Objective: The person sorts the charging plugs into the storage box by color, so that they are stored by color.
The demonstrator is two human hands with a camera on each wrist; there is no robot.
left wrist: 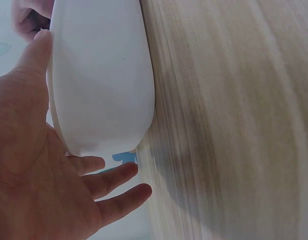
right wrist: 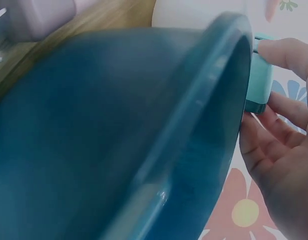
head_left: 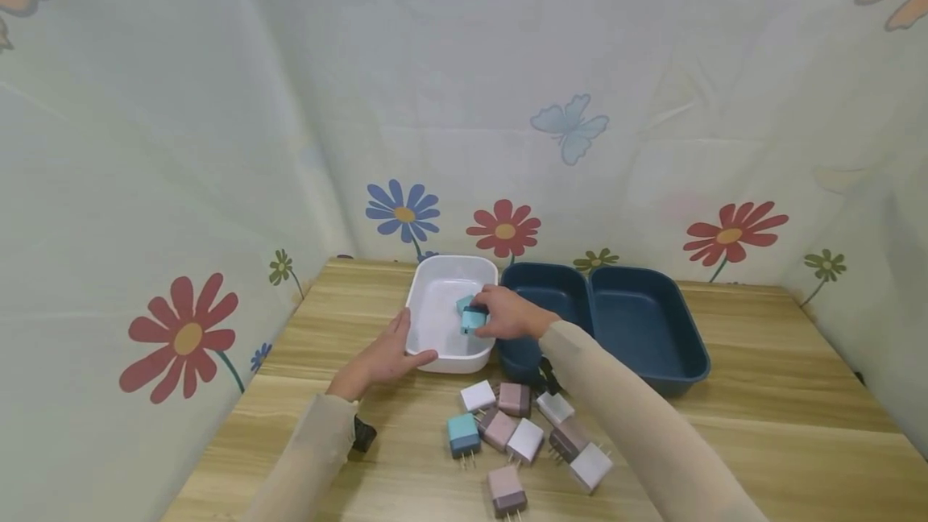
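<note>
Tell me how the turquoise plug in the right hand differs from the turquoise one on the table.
The held plug is pinched by the right hand over the white tub; the table plug lies on the table, untouched. The table plug's prongs show; the held plug's cannot be made out. Both are turquoise with a darker end.

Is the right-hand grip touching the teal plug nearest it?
Touching. The right wrist view shows it: the right-hand grip pinches the teal plug, one fingertip overlapping its face, another meeting its edge near the dark end.
</note>
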